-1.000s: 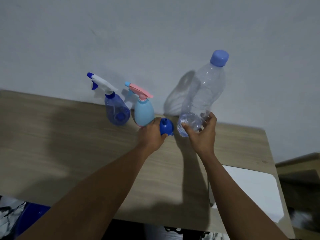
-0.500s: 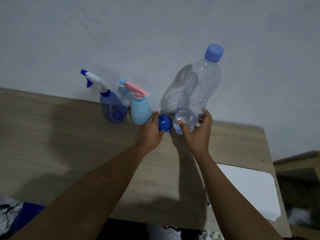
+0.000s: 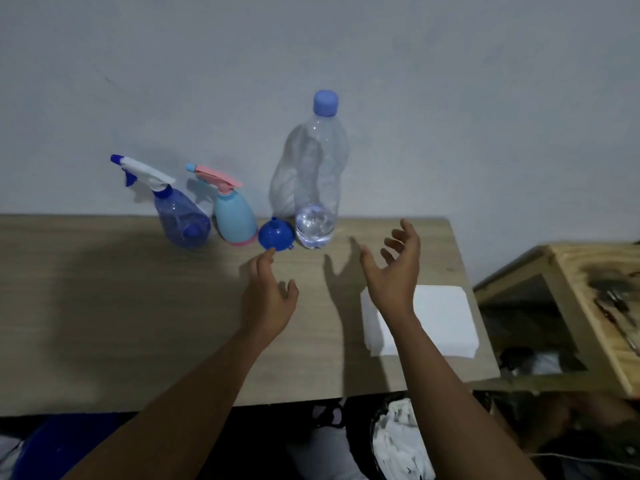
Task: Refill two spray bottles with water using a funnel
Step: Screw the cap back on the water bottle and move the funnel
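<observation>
While both hands hover over the table (image 3: 104, 306) holding nothing, the work itself looks unstarted. Head view: left hand (image 3: 268, 299) palm down, fingers loose, forefinger stretched to the rim of the blue funnel (image 3: 276, 234); contact or a hair short, cannot tell. Right hand (image 3: 394, 271) spread, palm turned inward, fingers lightly bent, near the water bottle (image 3: 318, 168) but apart from it. Funnel sits mouth down, spout up, wedged between the pale blue spray bottle (image 3: 233, 216) and the water bottle, just beside both. Dark blue spray bottle (image 3: 180, 216) stands left of the pale one, close against it. Both trigger heads on, nozzles pointing left; water bottle capped, upright by the wall; fill level not readable. White pad (image 3: 440, 317) lies at the right table edge under the right wrist. Risks, as judged: the four items are packed in a tight row, so lifting the funnel or a sprayer could nudge a neighbour over. Tall bottle, small foot, likeliest to topple if the right hand clips it. Later, a big bottle poured fast through that narrow spout could back up and flood the table.
</observation>
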Tool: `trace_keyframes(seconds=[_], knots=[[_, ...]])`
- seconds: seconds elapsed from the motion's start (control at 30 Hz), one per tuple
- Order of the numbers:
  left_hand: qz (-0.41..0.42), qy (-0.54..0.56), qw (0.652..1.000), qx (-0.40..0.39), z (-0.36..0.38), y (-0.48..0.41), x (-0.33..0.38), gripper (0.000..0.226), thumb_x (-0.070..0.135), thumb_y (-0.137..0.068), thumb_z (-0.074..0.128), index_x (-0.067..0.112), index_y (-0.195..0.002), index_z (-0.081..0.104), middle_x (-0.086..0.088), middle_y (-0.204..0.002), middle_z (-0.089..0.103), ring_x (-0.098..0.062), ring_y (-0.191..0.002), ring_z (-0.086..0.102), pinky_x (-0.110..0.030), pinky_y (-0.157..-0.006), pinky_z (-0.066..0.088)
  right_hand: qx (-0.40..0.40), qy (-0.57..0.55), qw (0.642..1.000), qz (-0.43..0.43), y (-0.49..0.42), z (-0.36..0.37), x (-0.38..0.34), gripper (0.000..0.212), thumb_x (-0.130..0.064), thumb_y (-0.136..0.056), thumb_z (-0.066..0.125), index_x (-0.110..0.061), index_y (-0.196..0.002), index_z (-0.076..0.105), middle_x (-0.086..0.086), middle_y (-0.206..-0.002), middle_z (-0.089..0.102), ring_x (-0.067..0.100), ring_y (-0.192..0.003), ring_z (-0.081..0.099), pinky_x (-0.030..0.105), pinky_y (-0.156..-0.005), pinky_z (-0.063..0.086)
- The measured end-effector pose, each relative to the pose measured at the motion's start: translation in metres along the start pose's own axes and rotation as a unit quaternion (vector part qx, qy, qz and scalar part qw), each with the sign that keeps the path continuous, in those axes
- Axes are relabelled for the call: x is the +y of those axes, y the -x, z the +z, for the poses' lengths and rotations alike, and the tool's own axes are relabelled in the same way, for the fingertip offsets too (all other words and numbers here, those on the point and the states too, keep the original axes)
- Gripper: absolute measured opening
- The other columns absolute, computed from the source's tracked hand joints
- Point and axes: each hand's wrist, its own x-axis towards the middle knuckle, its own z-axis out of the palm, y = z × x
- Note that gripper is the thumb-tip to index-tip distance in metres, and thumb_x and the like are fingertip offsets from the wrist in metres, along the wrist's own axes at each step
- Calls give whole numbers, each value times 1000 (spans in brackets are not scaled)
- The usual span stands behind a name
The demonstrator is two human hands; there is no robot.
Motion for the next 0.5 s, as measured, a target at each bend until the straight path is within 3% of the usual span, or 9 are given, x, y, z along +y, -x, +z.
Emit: trace_keyframes(seconds=[0.07,0.2,0.3,0.4,0.5], knots=[[-11,31,999,-9,9,31,19,59,11,-78,70,11,-131,44,0,-119,44,-22,-95,58,-29,-80,48,43,20,999,7,11,-46,2,64,-19,-88,75,-18,-143,42,2,-124,54,9,-106,58,22,-88,53],[-102,35,993,-48,31,88,53,44,15,-79,72,9,-117,52,0,-106,53,-16,-87,55,-19,-72,36,102,58,992,44,36,-132,21,46,-17,-94,67,-17,-136,49,3,-113,59,15,-96,61,21,-77,53],[-124,-10,988,-90,51,121,61,34,29,-77,71,18,-106,57,7,-97,58,-20,-95,61,-30,-81,46,113,93,983,112,57,-177,45,38,-12,-96,61,-8,-133,52,11,-113,62,24,-99,61,19,-72,45],[-150,-42,979,-130,71,139,60,30,42,-75,66,28,-102,61,11,-102,65,-20,-104,60,-38,-95,45,79,131,970,191,77,-203,70,35,-5,-96,56,0,-131,54,12,-108,62,30,-104,61,28,-80,41],[-164,-57,976,-133,87,150,62,30,50,-76,64,31,-100,67,12,-105,68,-20,-112,53,-38,-98,39,25,147,962,230,86,-215,97,35,-4,-95,58,4,-130,58,18,-118,67,31,-112,63,35,-92,49]])
